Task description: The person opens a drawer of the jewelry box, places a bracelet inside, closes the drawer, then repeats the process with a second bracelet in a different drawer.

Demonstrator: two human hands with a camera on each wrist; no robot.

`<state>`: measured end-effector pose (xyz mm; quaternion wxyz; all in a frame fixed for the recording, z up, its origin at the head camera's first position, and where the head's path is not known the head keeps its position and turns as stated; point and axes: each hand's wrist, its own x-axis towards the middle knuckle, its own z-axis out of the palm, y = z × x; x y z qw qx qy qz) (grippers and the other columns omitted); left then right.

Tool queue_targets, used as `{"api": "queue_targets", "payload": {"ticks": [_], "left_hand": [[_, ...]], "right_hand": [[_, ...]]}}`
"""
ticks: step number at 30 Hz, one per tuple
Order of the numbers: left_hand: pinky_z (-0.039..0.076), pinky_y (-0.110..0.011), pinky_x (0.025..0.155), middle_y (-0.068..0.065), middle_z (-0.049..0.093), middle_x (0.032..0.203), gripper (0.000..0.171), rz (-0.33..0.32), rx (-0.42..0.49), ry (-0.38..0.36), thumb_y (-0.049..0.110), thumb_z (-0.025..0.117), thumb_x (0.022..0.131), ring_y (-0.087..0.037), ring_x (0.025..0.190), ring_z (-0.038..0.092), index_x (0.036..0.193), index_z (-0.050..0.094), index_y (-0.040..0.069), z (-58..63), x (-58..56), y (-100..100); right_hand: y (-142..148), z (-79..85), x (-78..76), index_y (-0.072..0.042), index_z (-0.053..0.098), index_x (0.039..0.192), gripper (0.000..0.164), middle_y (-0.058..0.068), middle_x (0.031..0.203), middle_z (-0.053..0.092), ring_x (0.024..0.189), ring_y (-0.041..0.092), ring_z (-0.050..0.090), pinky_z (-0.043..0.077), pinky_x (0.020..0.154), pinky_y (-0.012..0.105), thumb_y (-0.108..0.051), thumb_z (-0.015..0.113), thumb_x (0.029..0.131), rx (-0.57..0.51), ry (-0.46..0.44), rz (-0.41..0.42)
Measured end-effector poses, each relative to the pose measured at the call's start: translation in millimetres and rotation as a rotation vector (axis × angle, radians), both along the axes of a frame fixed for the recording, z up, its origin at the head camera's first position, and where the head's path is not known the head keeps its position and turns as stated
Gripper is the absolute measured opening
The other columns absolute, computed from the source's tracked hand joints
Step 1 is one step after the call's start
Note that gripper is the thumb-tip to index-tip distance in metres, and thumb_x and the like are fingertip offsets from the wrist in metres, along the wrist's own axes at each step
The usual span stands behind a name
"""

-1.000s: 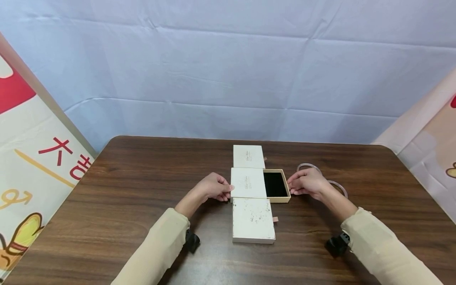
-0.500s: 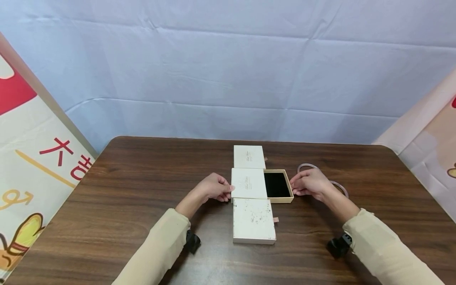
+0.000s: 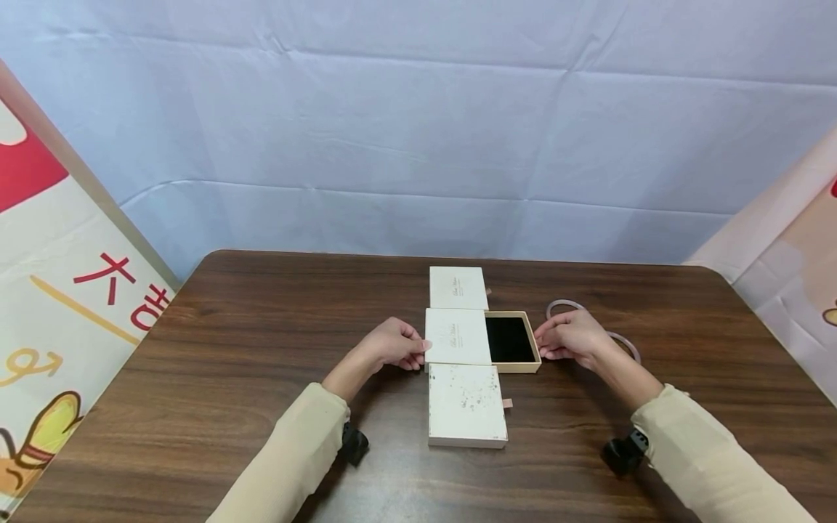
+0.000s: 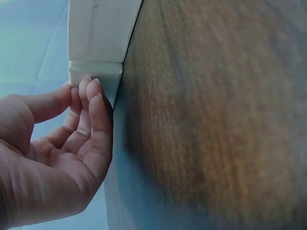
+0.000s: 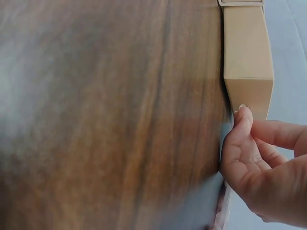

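Brown table (image 3: 261,312) — my left hand (image 3: 392,343) grips the middle box (image 3: 456,336), my right hand (image 3: 569,339) its right-side drawer (image 3: 516,368) — both hands' fingers clamped.

Drawer (image 3: 511,341) right of middle box (image 3: 456,336), between front box (image 3: 467,403) and rear box (image 3: 456,287)

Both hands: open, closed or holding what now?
Left hand: holding the middle white box by its end.
Right hand: pinching the drawer at its outer end.
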<state>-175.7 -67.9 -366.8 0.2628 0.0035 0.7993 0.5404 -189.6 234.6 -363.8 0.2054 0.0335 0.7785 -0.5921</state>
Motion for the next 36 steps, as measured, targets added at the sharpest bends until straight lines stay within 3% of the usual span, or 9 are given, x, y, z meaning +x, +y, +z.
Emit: {"api": "queue_targets", "payload": {"ticks": [20, 36], "left_hand": [[0.051, -0.027, 0.056, -0.008, 0.059, 0.064, 0.016, 0.007, -0.004, -0.012, 0.007, 0.06, 0.089, -0.012, 0.053, 0.055, 0.077, 0.061, -0.004, 0.0, -0.5, -1.1], [0.05, -0.024, 0.054, -0.008, 0.059, 0.063, 0.016, 0.007, 0.012, -0.03, 0.007, 0.06, 0.089, -0.012, 0.053, 0.056, 0.077, 0.06, -0.004, 0.5, -1.4, -0.3]], "right_hand": [[8.8, 2.7, 3.9, 0.009, 0.06, 0.085, 0.012, 0.006, 0.068, 0.063, 0.058, 0.013, 0.061, 0.051, 0.056, 0.023, 0.01, 0.048, 0.084, -0.042, -0.017, -0.024], [13.4, 2.1, 4.4, 0.01, 0.059, 0.086, 0.011, 0.005, 0.068, 0.062, 0.058, 0.013, 0.061, 0.052, 0.056, 0.024, 0.009, 0.048, 0.084, -0.027, -0.019, -0.022]]}}
